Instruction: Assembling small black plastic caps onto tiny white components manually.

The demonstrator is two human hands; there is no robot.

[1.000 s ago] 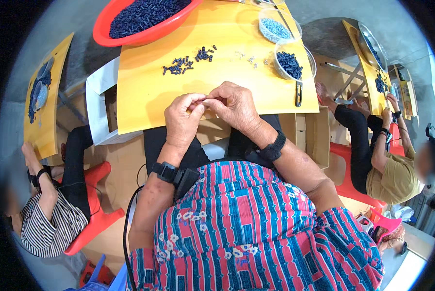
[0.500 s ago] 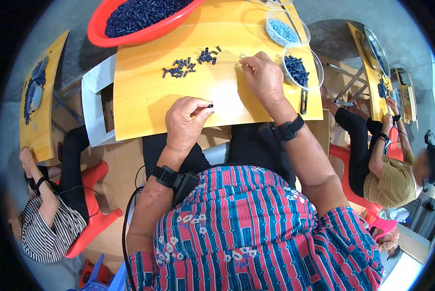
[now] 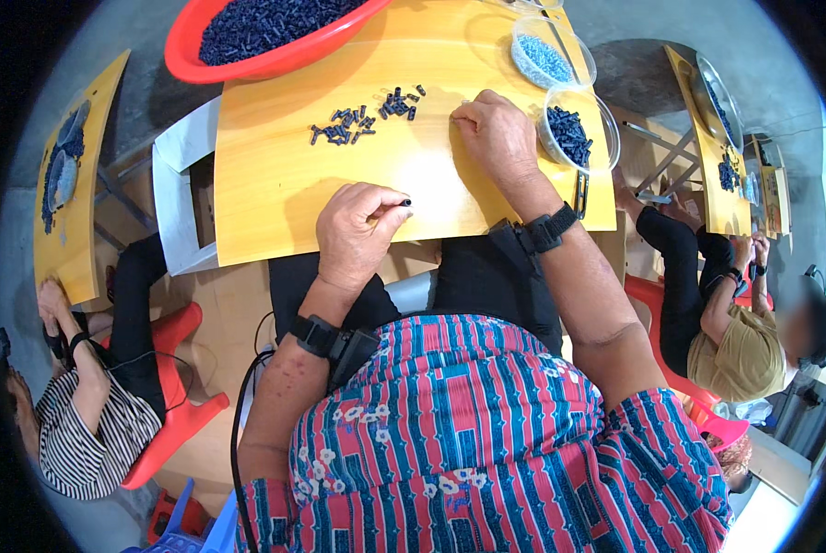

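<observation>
- Head view: the left hand (image 3: 357, 230), in the centre of the frame, has its fingers pinched together on a small dark piece (image 3: 405, 202) at the thumb tip, just above the yellow bench (image 3: 275, 184).
- The right hand (image 3: 496, 134), upper centre right, lies fingers-down on the bench, fingertips drawn together; whether they grip anything I cannot tell.
- A loose scatter of dark pieces (image 3: 362, 118) lies on the bench to the upper left of the right hand.
- A clear bowl of dark pieces (image 3: 574, 134) sits just right of that hand; a red basin (image 3: 192, 55) full of them sits at the upper left.
</observation>
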